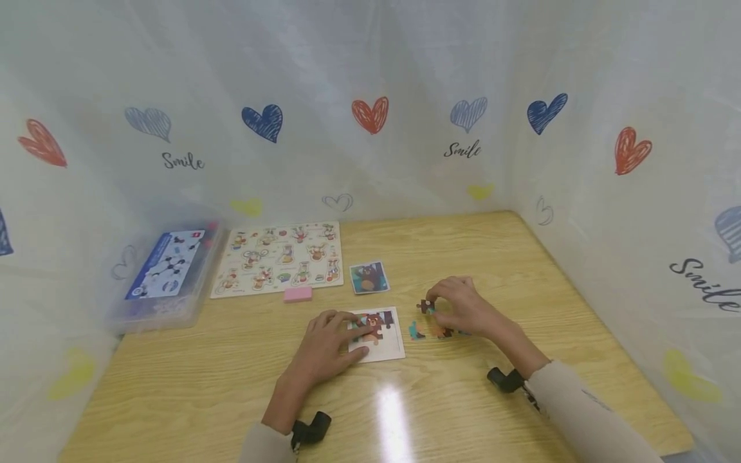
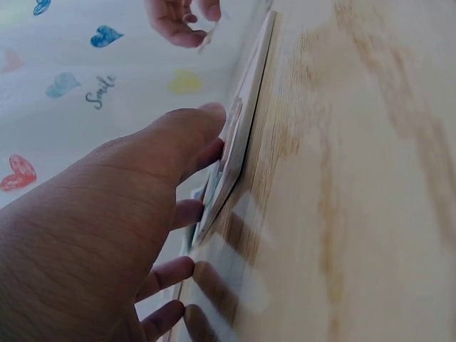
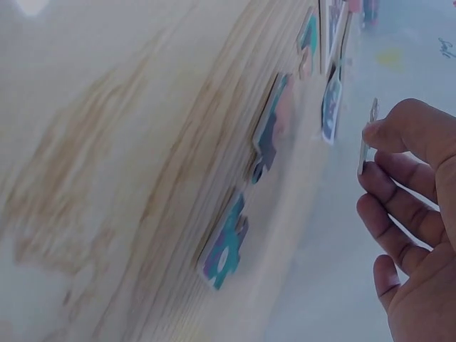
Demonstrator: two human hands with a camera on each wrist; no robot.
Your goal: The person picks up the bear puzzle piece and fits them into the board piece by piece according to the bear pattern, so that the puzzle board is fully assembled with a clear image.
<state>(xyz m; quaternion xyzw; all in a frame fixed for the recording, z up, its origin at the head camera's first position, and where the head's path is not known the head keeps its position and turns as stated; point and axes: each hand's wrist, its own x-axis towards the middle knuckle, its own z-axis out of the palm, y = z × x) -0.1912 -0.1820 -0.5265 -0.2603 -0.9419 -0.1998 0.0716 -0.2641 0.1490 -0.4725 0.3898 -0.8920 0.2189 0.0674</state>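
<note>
My right hand (image 1: pixel 466 310) pinches a dark brown puzzle piece (image 1: pixel 425 307) between thumb and fingers, lifted off the table. Seen edge-on in the right wrist view, the same piece (image 3: pixel 367 139) sits at the fingertips. My left hand (image 1: pixel 325 347) rests on the left side of a white puzzle tray (image 1: pixel 389 352), its fingers spread. Inside the tray, joined pieces show a bear's head (image 1: pixel 374 323); the fingers partly cover them. Loose pieces (image 1: pixel 416 330) in teal, orange and brown lie right of the tray, some hidden under the right hand.
Behind the tray lies a square bear picture card (image 1: pixel 369 278). A pink block (image 1: pixel 298 294) sits at the front edge of a board with animal figures (image 1: pixel 278 257). A clear plastic box (image 1: pixel 164 273) stands at the far left. Printed curtains (image 1: pixel 417 173) surround the wooden table (image 1: pixel 463 244).
</note>
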